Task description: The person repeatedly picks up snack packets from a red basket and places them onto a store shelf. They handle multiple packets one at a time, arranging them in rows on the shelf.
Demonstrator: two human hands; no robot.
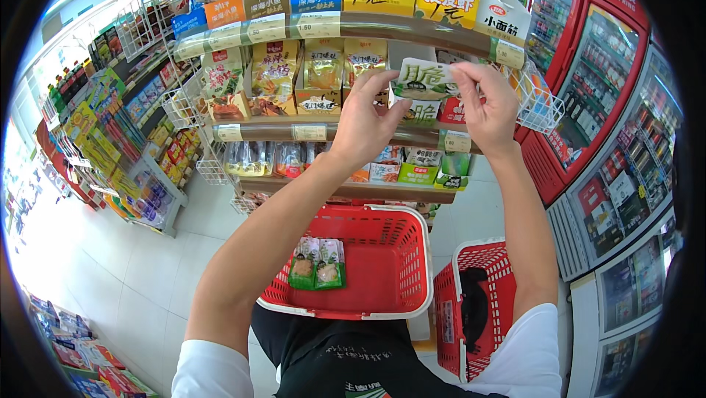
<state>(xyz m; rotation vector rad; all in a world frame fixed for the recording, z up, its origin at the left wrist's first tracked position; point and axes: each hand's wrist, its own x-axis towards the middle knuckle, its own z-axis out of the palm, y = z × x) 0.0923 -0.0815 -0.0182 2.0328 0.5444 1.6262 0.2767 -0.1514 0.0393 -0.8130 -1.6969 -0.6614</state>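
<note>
Between my two hands a small white and green snack packet (423, 78) is held up before the middle shelf. My right hand (486, 101) pinches its right end. My left hand (372, 114) is at its left edge, thumb and fingers spread apart; whether it touches the packet is hard to tell. Just below stands an open display box (422, 112) with similar print. In front of my body is a red plastic shopping basket (369, 307) with white rim, and similar snack packets (317, 265) lie at its left side.
A second red basket (449, 309) with a black item (473, 309) stands at the lower right. Shelf edges (331, 132) with price tags and boxed snacks run ahead. Wire baskets (538, 97) jut from the shelf ends. Red drink fridges (598, 78) stand right, more racks (105, 144) left.
</note>
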